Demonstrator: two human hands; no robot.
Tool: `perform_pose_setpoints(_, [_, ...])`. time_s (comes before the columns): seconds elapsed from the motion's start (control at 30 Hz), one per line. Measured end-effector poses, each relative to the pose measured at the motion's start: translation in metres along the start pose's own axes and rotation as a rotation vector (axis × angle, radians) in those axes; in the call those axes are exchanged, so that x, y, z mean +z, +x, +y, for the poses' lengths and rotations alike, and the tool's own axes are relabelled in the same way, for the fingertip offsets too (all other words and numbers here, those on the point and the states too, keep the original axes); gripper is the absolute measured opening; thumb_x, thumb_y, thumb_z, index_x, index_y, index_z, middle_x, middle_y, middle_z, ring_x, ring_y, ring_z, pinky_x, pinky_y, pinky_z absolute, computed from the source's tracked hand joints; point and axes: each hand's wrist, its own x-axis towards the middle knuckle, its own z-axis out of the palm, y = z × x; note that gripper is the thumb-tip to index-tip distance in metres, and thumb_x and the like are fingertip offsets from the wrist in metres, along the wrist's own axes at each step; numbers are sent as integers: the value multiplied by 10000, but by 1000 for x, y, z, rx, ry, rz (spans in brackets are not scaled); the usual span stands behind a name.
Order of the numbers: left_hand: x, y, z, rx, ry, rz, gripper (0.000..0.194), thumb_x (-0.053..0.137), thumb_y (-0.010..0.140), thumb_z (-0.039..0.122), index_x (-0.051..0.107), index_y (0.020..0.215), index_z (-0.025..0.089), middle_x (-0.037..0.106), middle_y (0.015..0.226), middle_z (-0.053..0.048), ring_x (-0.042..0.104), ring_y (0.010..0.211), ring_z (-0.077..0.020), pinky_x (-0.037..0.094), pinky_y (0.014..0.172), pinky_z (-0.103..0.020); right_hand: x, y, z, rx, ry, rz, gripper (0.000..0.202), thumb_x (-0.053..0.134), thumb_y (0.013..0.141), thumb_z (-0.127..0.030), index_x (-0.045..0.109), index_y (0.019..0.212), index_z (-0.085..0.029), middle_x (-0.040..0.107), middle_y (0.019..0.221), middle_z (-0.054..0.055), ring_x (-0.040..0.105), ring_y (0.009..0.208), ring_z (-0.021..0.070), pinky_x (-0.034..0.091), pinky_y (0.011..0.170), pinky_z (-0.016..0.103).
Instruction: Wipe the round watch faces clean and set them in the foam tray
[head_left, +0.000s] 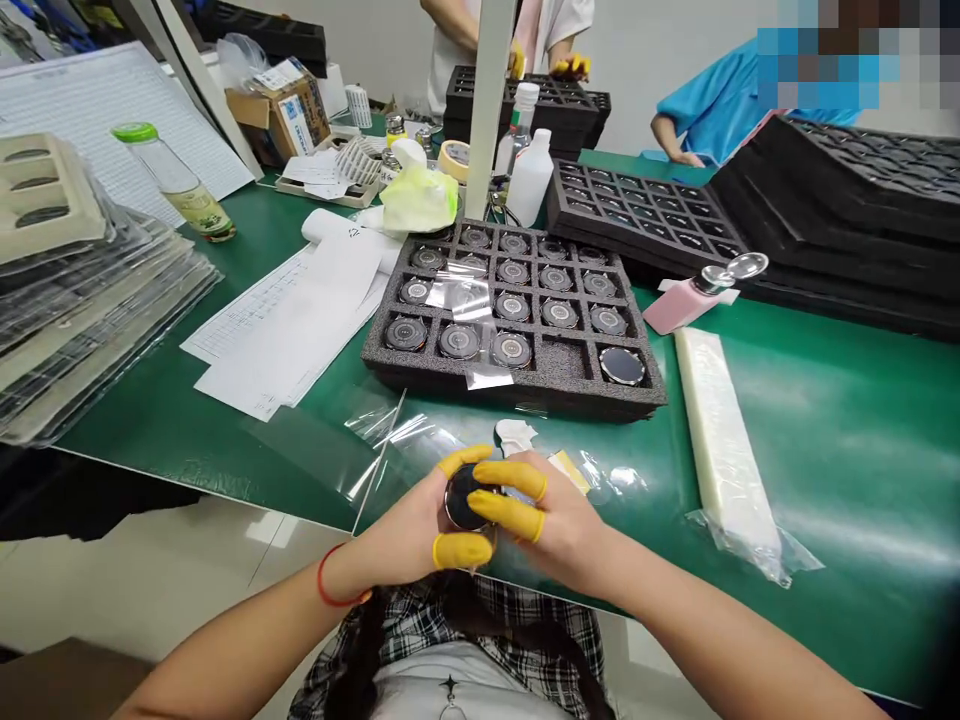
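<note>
A round, dark-faced watch case is held over the table's front edge. My left hand is closed around its rim, with yellow finger cots on the thumb and a finger. Two yellow-cotted fingers of my right hand lie across the watch face; its thumb is hidden. Just beyond my hands are a white scrap, a yellow-edged card and clear film. Behind these, a black foam tray holds several round watch cases, mostly back side up. One front-row slot is bare, beside a face-up watch.
Right of the tray are a pink pump bottle and a long white wrapped block. Papers, a drink bottle and stacked plastic trays stand left. A post rises behind; two people work opposite.
</note>
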Motion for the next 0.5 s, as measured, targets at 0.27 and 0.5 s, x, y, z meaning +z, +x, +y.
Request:
perform_pose_setpoints(0.27, [9,12,-4,-64,119,178,678,763,720,183,400,1286,272,573,1105,-22,590,912,-165,499,773,-287,11,-16,9,235,90,103,293,481,892,-33,553,1117,-206,645,1012,87,640,946,171,577,783,317])
perform_pose_setpoints(0.5, [7,21,-10,1,355,51,526,685,799,191,426,1254,230,611,1199,-67,618,1063,-226,515,907,-361,19,-17,4,117,117,-50,285,399,939,-63,492,1173,-195,645,1011,75,622,896,164,573,761,302])
